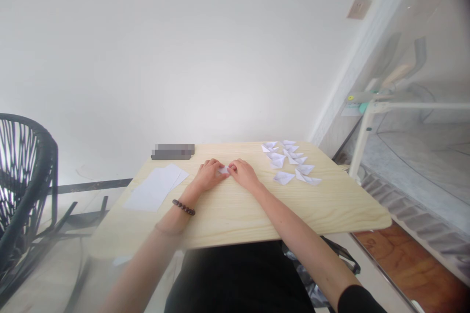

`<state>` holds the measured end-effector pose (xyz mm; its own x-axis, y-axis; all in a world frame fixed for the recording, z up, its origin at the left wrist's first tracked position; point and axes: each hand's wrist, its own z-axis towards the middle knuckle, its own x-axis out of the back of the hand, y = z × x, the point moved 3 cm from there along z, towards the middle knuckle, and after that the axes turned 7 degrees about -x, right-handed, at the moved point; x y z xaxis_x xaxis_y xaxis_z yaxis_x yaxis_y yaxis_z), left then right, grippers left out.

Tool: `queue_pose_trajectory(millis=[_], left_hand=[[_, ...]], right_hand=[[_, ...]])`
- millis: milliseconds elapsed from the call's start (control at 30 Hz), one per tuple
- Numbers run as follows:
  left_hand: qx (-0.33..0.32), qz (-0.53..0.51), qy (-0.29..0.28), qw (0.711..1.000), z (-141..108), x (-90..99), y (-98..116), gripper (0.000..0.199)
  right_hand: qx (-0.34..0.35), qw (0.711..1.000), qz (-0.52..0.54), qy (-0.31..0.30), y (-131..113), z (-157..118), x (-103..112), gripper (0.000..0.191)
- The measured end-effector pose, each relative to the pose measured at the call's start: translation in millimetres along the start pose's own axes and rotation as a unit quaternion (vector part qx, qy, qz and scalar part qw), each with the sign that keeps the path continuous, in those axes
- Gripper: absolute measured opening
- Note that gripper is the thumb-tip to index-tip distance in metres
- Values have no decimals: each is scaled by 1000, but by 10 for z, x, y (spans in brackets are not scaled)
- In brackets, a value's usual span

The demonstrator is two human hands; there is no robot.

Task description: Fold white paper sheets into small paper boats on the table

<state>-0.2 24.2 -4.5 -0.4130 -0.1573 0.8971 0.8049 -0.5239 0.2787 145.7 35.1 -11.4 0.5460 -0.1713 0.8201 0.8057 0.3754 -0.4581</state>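
A small folded piece of white paper [223, 170] is held between my two hands above the middle of the wooden table [227, 215]. My left hand [209, 175], with a dark beaded bracelet on the wrist, grips its left side with closed fingers. On the other side, the fingertips of my right hand [243, 172] pinch the paper's right end. Several folded white paper boats [284, 178] stand in loose rows to the right of my right hand. Flat white sheets [152, 190] lie overlapping to the left of my left hand.
A dark, blurred-out object [172, 152] lies at the table's back left edge, near the white wall. At far left is a dark woven chair [47, 156]. A white metal frame [363, 142] stands beyond the table's right side.
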Motion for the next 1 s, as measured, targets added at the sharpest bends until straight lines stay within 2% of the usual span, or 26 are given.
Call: queue_pose_trajectory(millis=[133, 367, 533, 733, 1000], left_hand=[[18, 5, 4, 1000, 3, -28, -29, 46], [21, -41, 4, 999, 36, -42, -60, 38], [40, -126, 24, 991, 35, -23, -99, 40], [9, -261, 39, 964, 39, -22, -62, 39], [18, -311, 40, 949, 47, -15, -56, 32]], right_hand=[[-3, 1000, -8, 4, -13, -13, 17, 20], [-17, 1000, -11, -1, -5, -22, 18, 24], [-13, 1000, -2, -6, 6, -19, 13, 24], [-3, 1000, 31, 2, 9, -10, 27, 20], [35, 994, 105, -10, -34, -38, 78, 16]])
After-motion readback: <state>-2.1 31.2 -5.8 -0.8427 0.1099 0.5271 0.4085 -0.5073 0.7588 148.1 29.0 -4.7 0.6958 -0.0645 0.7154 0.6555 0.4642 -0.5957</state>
